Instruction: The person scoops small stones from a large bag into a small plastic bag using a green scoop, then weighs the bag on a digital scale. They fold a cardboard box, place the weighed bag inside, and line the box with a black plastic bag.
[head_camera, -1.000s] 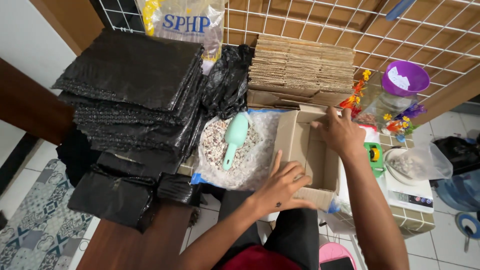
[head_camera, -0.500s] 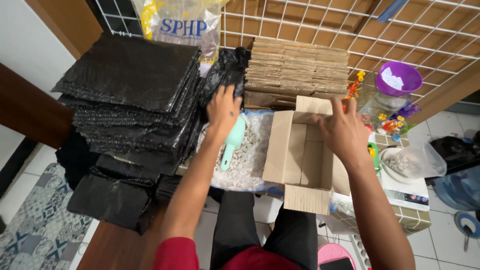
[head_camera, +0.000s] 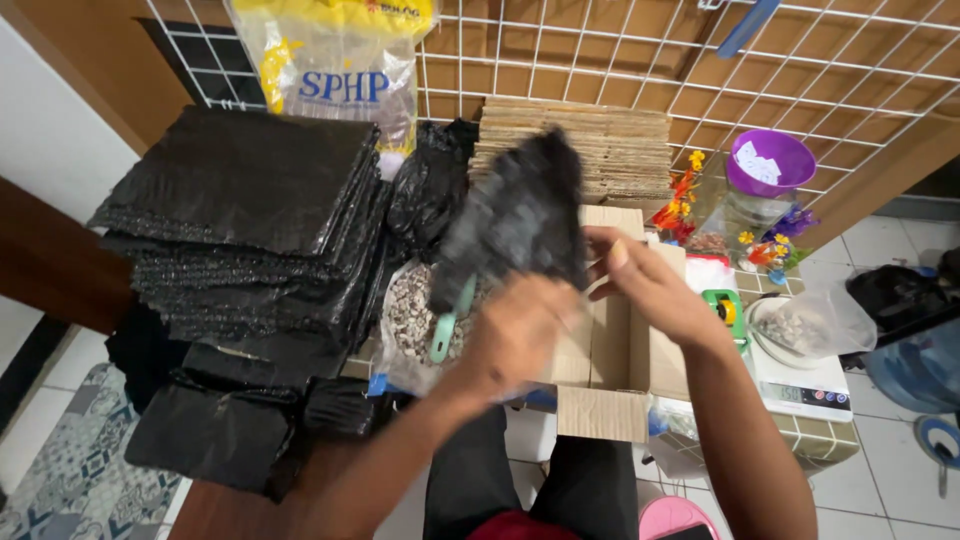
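Left hand: forearm rises from lower left, hand blurred, raised above the open box. Fingers curled up onto the lower edge of a black bag; the exact grip cannot be told through the blur.

Right hand: forearm comes up from lower right, wrist bent inward. Fingers partly spread, fingertips pointing left, at the bag's right edge; thumb below. Whether they pinch the bag or only touch it cannot be told.

Bag: black plastic, crumpled, dull sheen, hanging roughly upright between the two hands, above the left hand and just left of the right fingertips. It covers part of the box's back flap.

Box: plain brown cardboard, flaps open, directly under both hands.

Beyond the left hand: a clear sack of pebbles with a teal scoop lying on it, just left of the hand. Further left, a tall stack of flat black bags. Behind the held bag, a pile of flattened cardboard.

Right of the right hand: a scale carrying a clear bag of stones, and a purple bowl further back.
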